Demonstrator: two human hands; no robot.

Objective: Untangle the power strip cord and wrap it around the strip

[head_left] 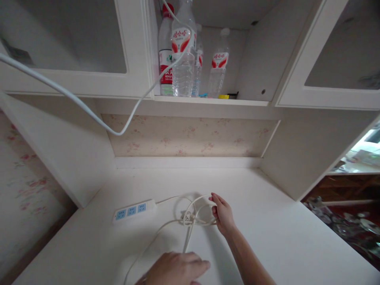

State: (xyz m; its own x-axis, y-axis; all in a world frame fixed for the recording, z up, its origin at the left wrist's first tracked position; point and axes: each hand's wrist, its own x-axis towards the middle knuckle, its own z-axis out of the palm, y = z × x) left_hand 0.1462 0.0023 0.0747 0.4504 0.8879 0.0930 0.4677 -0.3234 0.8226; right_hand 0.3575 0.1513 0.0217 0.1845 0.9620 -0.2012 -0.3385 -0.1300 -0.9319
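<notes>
A white power strip with blue sockets lies on the white tabletop, left of the middle. Its off-white cord runs right into a loose tangle of loops. My right hand is closed on a loop of this cord at the tangle's right side. Nearer to me, at the bottom edge, my left hand is partly cut off by the frame. Its fingers are stretched out to the right and apart, and a length of cord passes down behind it.
A white cable hangs across the upper left, close to the camera. Above the table, an open shelf holds several plastic bottles between glass-fronted cabinet doors. White side panels flank the tabletop.
</notes>
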